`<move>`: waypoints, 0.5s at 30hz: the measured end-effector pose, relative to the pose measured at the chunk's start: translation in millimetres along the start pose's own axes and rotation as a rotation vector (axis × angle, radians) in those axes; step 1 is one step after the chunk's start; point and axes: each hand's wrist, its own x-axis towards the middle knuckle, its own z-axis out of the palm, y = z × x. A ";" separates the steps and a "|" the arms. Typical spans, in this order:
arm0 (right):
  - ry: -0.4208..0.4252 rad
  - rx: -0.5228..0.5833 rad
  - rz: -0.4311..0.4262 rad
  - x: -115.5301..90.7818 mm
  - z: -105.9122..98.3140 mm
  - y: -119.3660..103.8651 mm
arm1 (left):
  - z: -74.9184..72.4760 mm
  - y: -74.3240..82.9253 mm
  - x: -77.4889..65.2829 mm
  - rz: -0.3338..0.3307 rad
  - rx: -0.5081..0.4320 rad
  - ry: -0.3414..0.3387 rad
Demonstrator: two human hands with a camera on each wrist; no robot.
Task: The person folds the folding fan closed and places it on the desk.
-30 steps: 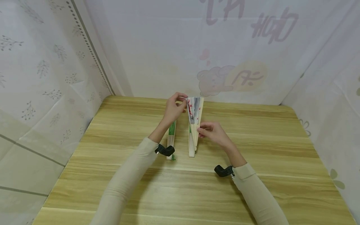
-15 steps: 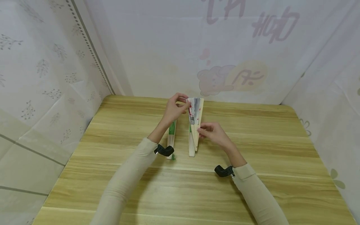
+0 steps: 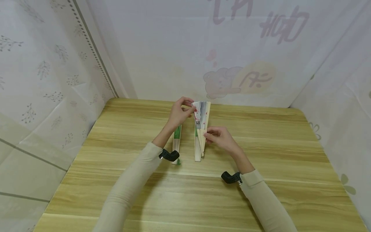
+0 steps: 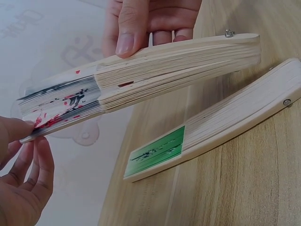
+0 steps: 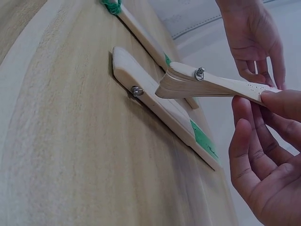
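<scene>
A folding fan [image 3: 202, 122] with pale wooden ribs and white leaf painted in red and dark grey is held above the table, spread a little at its top. My left hand [image 3: 180, 112] pinches the leaf's upper left corner between thumb and fingers. Lower down, my right hand [image 3: 221, 138] grips the outer rib at the right edge; in the right wrist view its thumb [image 5: 282, 101] lies on the rib near the metal pivot [image 5: 200, 73]. Beneath it a folded green fan [image 4: 157, 151] lies on the table, partly covered in the head view.
Another folded green fan [image 3: 176, 138] with a green tassel [image 3: 178, 162] lies to the left, partly under my left forearm. The wooden table [image 3: 185, 199] reaches back to a printed cloth [image 3: 162, 48], and cloth also hangs at both sides.
My left thumb has come over onto the front of the painted leaf at its corner. The held fan has shifted very slightly; the right hand keeps its grip.
</scene>
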 end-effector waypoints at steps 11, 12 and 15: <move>-0.008 -0.020 -0.003 1.6 3.1 -4.5 | 2.4 -1.6 1.9 -0.027 -0.008 0.020; -0.010 -0.021 0.000 2.1 3.5 -4.8 | 2.8 -1.8 2.3 -0.028 -0.014 0.021; -0.011 -0.023 0.017 3.5 4.7 -5.4 | 3.8 -1.9 2.5 -0.024 -0.016 0.020</move>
